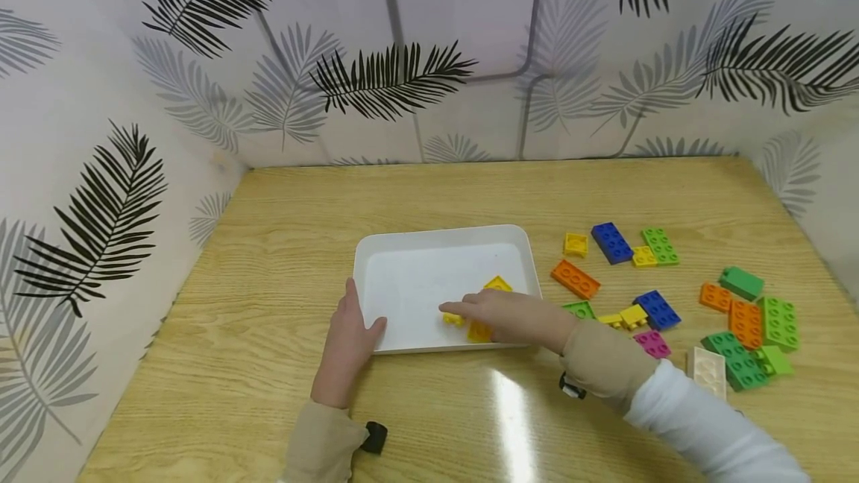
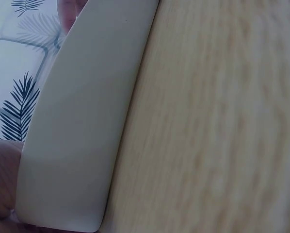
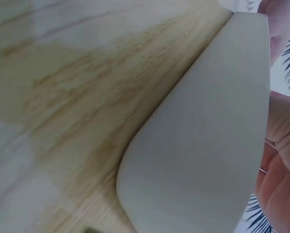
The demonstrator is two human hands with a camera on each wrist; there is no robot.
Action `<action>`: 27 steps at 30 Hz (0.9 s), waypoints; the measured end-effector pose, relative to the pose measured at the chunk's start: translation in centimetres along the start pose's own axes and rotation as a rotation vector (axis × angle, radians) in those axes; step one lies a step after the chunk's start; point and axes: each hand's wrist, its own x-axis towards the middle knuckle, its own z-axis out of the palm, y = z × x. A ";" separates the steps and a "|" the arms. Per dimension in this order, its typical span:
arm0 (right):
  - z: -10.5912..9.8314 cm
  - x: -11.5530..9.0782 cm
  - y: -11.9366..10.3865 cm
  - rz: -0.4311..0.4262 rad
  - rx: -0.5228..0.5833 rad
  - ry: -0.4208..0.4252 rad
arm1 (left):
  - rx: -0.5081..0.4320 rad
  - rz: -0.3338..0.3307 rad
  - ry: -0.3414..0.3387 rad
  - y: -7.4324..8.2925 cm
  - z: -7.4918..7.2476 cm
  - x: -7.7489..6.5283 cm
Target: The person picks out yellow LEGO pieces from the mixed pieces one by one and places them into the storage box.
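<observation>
A white tray (image 1: 409, 274) lies on the wooden table. My left hand (image 1: 349, 338) holds its near left corner, thumb over the rim and fingers along the outer left side. Over the tray's near right part is my right hand (image 1: 510, 314), its index finger stretched out to the left. Around and under that hand are yellow blocks: one yellow block (image 1: 498, 284) beyond it, a small yellow block (image 1: 452, 318) by the fingertip, another yellow block (image 1: 479, 332) partly covered. In the right wrist view the tray wall (image 3: 198, 126) hides the fingertips, so whether they grip a block is unclear.
Loose toy blocks lie right of the tray, among them an orange block (image 1: 575, 279), a blue block (image 1: 612, 243), a pink block (image 1: 652, 343), a white block (image 1: 707, 371) and a green block (image 1: 734, 361). A leaf-patterned wall (image 1: 470, 125) borders the table's back.
</observation>
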 end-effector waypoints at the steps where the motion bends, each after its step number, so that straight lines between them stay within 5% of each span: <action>1: 0.0 -0.1 0.1 0.006 0.007 0.003 | -0.003 -0.001 0.000 0.0 0.0 0.0; 7: -0.5 -1.2 1.0 0.038 0.093 0.036 | -0.005 -0.013 -0.008 0.2 0.0 0.0; 14: -2.1 -3.4 2.1 0.205 0.215 -0.001 | -0.006 -0.028 -0.017 0.3 0.1 0.0; 27: -2.7 -8.0 5.1 0.270 0.205 0.101 | 0.002 -0.041 -0.037 0.2 0.1 -0.1</action>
